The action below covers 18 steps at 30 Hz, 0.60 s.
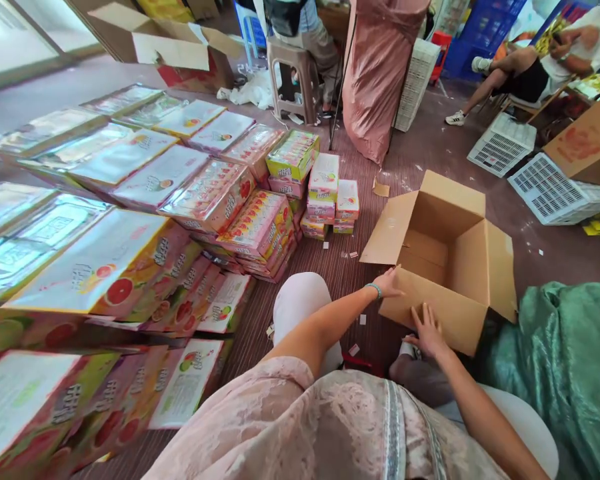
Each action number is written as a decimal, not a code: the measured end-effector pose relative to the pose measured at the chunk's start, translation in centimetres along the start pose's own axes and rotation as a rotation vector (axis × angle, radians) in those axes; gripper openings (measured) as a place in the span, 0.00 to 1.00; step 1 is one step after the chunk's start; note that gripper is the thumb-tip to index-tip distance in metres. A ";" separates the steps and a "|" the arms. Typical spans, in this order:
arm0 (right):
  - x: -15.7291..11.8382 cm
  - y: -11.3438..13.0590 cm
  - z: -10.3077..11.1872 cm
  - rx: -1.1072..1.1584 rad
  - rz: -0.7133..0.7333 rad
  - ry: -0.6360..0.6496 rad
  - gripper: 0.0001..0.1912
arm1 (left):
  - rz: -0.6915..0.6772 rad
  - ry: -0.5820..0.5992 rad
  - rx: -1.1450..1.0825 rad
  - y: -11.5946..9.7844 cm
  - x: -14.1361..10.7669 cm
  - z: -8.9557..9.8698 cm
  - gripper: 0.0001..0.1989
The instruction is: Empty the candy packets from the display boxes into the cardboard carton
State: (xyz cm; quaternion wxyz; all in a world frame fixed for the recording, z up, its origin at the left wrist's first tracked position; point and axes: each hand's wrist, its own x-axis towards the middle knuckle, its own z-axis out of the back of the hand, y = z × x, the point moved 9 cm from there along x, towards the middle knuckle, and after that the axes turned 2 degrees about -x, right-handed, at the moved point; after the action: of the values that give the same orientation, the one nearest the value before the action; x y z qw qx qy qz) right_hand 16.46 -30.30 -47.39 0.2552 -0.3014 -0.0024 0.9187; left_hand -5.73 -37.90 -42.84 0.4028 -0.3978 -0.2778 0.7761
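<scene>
- The open, brown cardboard box (443, 257) stands on the dark striped floor (353, 280), in front of the person, its flaps folded outward and its inside bare where it shows.
- The left hand (390, 283), with a turquoise bead bracelet (375, 290) at the wrist, touches the left end of the box's near flap; whether its fingers clamp the cardboard, I cannot tell.
- The right hand (429, 331) lies on the same flap nearer its lower edge, fingers spread apart.
- To the right, a shiny green woven sack (565, 347) bulges up just beside the box's right flap, crowding that side.
- The person's white-clad left knee (303, 300) juts up between the box and the printed cartons.
- Left of the box, short stacks of small fruit-printed cartons (323, 177) stand near the left flap; beyond them, large clear-wrapped fruit-printed packs (100, 160) fill much of the floor.
- A torn brown cardboard scrap (381, 187) lies near the left flap, and small white paper bits (363, 320) dot the floor.
- Farther off are a tall pink-wrapped bundle (375, 80), a grey-brown plastic stool (293, 80), white slatted plastic crates (555, 190) and a seated person (535, 73).
</scene>
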 end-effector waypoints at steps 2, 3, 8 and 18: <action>2.2 1.4 2.3 0.020 0.078 0.005 0.50 | 0.069 0.049 0.087 0.6 -1.7 0.0 0.59; 3.4 1.4 4.2 0.016 0.093 -0.075 0.51 | 0.097 0.069 0.127 0.9 -2.7 0.2 0.55; 8.8 -1.2 11.7 -0.011 -0.053 -0.319 0.66 | 0.117 0.119 0.260 2.0 -8.9 2.7 0.42; 12.3 -2.8 12.7 -0.039 -0.234 -0.283 0.28 | 0.284 -0.211 -0.012 11.8 -19.4 10.6 0.40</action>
State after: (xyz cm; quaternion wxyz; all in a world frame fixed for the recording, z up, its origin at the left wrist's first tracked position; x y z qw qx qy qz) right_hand 2.27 -20.15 -43.29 0.3514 -0.1716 -0.0913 0.9158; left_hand -12.41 -61.65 -38.46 0.2554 -0.3519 -0.2644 0.8608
